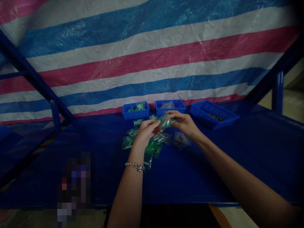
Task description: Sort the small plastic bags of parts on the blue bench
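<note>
OK so reading this as a clock with the small clear bag (165, 123) in the middle, because that's what both hands are on, up in the air over the blue table (185, 177). Left hand (147, 130) comes in from about 8 o'clock, thumb laid on the near end of the bag with the fingers tucked under, so it's basically a closed pinch. Right hand (185, 124) is at 3 o'clock, fingers arched over the top and thumb below, closed down on the other end; can't tell how hard either one squeezes. The bag looks greenish with pale pieces inside, too blurry for me to say what they are. Between 6 and 9 o'clock there's a loose heap of similar bags (155, 147) lying on the table, some overlapping, a few with white sticks showing. Toward 4 or 5 there's a bag of brownish pieces (181, 140), just below the right hand. Three blue trays sit along the back: the left tray (136, 115) at 10 with greenish bags in it, the middle tray (160, 110) at 12 with clear bagged stuff, and the right tray (201, 118) between 2 and 3, holding dark little bits I can't make out. Striped tarp (142, 69) hangs behind everything, and a beaded bracelet (135, 166) is on the left wrist, around 7.
</note>
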`<state>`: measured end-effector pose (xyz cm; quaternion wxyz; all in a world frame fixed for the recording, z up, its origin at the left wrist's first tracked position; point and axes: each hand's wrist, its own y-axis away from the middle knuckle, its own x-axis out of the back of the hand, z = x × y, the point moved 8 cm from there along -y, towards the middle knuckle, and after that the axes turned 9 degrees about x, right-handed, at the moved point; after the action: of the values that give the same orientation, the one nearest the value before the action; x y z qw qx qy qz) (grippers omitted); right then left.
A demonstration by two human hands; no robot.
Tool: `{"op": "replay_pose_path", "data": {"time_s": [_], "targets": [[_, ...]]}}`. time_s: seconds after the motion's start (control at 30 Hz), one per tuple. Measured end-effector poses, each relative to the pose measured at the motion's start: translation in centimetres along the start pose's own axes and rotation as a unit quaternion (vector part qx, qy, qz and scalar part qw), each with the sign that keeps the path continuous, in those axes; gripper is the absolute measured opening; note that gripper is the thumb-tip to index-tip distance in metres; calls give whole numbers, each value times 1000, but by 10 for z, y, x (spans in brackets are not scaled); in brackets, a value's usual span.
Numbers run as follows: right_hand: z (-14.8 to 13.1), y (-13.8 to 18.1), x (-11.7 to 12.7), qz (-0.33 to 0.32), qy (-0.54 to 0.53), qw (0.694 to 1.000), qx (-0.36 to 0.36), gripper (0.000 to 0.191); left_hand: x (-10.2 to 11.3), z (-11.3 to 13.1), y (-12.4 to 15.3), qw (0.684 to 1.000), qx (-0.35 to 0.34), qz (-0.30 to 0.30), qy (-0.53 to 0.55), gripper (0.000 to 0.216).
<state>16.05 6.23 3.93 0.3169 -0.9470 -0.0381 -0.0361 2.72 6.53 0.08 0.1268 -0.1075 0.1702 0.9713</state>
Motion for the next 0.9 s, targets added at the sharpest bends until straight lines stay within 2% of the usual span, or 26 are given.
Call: {"op": "replay_pose_path", "data": {"time_s": [0.37, 0.67, 0.9], "targets": [[14, 5, 6, 31, -11, 995, -91, 41, 4, 8, 2, 998, -55, 24, -25, 17], [19, 7, 6, 46, -27, 988, -147, 32, 2, 8, 1, 998, -49, 23, -40, 14], [25, 8, 6, 53, -35, 985, -159, 27, 4, 6, 0, 997, -38, 38, -49, 13]]}}
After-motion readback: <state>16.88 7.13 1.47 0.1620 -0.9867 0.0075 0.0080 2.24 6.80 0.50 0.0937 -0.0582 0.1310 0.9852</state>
